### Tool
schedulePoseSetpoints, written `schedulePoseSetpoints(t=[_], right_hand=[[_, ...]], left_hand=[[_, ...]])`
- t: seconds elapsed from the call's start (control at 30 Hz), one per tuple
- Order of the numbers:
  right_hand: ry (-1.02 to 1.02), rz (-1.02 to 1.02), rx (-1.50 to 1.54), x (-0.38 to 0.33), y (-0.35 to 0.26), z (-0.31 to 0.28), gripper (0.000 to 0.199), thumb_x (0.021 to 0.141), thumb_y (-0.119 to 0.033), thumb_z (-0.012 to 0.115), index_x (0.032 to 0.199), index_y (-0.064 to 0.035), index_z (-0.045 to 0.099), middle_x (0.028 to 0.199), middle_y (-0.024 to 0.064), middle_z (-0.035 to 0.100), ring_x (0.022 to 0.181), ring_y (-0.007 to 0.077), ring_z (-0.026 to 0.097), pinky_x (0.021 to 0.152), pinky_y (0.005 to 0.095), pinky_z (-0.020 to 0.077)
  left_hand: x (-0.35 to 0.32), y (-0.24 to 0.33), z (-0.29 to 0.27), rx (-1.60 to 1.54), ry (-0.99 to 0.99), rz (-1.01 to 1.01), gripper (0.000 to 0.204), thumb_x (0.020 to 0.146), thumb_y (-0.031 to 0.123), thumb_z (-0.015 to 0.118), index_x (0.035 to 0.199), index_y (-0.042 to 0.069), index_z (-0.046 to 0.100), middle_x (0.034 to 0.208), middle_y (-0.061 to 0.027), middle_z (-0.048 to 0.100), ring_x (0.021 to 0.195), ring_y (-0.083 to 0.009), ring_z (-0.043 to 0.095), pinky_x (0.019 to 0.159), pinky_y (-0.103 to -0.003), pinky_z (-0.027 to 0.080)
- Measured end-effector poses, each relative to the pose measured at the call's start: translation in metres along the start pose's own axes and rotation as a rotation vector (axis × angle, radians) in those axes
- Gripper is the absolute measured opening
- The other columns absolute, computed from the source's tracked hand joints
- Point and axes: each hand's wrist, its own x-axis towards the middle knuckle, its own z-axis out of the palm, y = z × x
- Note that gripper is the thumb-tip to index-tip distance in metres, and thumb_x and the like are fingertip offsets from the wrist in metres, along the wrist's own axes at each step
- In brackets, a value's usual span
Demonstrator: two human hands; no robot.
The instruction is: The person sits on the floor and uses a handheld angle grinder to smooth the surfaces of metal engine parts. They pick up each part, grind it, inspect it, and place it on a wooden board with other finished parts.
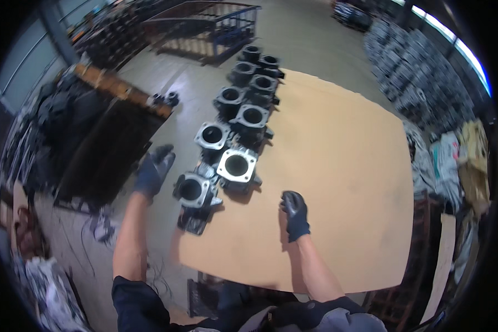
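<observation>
Two rows of dark cast metal housings (253,116), each topped by a bright square flange with a round bore, run along the left side of a tan board tabletop (337,166). The closest housing (192,190) stands near the board's front left corner, and another one (237,165) sits just beyond it to the right. My left hand (154,170), in a dark glove, is off the board's left edge with its fingers stretched out, apart from the housings and holding nothing. My right hand (295,213), gloved alike, hovers over the board right of the rows, its fingers curled in with nothing visible in them.
To the left stands a dark metal bin (105,146) with a rusty top rim. A railed metal crate (210,30) is on the floor at the back. Stacked grey castings (415,69) rise at the far right, with white sacks (447,166) nearer.
</observation>
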Motion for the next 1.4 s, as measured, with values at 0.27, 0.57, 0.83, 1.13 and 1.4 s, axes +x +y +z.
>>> schedulePoseSetpoints(t=[0.27, 0.57, 0.83, 1.13, 1.4], right_hand=[[-0.472, 0.177, 0.047, -0.142, -0.004, -0.081, 0.023, 0.1, -0.023, 0.062, 0.109, -0.0031, 0.068, 0.092, 0.0066, 0.071, 0.075, 0.0133, 0.066, 0.068, 0.0272, 0.0535], [-1.02, 0.207, -0.178, -0.224, -0.002, -0.101, 0.019, 0.101, -0.017, 0.059, 0.107, -0.0004, 0.067, 0.087, 0.005, 0.068, 0.073, 0.0099, 0.061, 0.066, 0.0239, 0.0505], [-1.419, 0.12, -0.393, -0.298, 0.028, -0.036, 0.025, 0.102, -0.027, 0.06, 0.11, -0.0044, 0.067, 0.088, 0.0022, 0.069, 0.069, 0.0079, 0.06, 0.061, 0.0231, 0.0481], [-1.785, -0.142, -0.779, -0.466, 0.08, 0.012, 0.02, 0.1, -0.021, 0.061, 0.108, -0.0036, 0.068, 0.088, 0.0033, 0.069, 0.07, 0.01, 0.062, 0.061, 0.0241, 0.0498], [-1.878, -0.248, -1.363, -0.504, 0.139, 0.074, 0.021, 0.097, -0.022, 0.065, 0.103, -0.0021, 0.068, 0.079, 0.0041, 0.067, 0.061, 0.0123, 0.06, 0.055, 0.0275, 0.0477]], left_hand=[[-0.355, 0.064, -0.021, 0.069, 0.445, -0.273, 0.028, 0.094, 0.012, 0.062, 0.121, 0.003, 0.067, 0.111, -0.0146, 0.07, 0.103, -0.0252, 0.067, 0.093, -0.037, 0.051], [-0.856, 0.059, 0.272, 0.002, -0.248, -1.403, 0.043, 0.09, 0.041, 0.054, 0.105, 0.006, 0.074, 0.11, -0.0228, 0.069, 0.106, -0.0401, 0.065, 0.092, -0.049, 0.05], [-1.018, 0.161, 0.349, -0.337, 0.097, -1.689, 0.047, 0.092, 0.042, 0.05, 0.11, 0.003, 0.07, 0.115, -0.0249, 0.066, 0.112, -0.0411, 0.061, 0.095, -0.047, 0.048], [-1.126, 0.147, 0.354, -0.326, 0.57, -1.981, 0.042, 0.091, 0.041, 0.051, 0.106, 0.007, 0.071, 0.106, -0.0232, 0.07, 0.099, -0.0435, 0.066, 0.087, -0.051, 0.051], [-1.211, 0.033, 0.354, -0.109, 0.876, -1.968, 0.053, 0.091, 0.046, 0.057, 0.121, 0.003, 0.062, 0.113, -0.0278, 0.066, 0.102, -0.0429, 0.065, 0.085, -0.051, 0.052]])
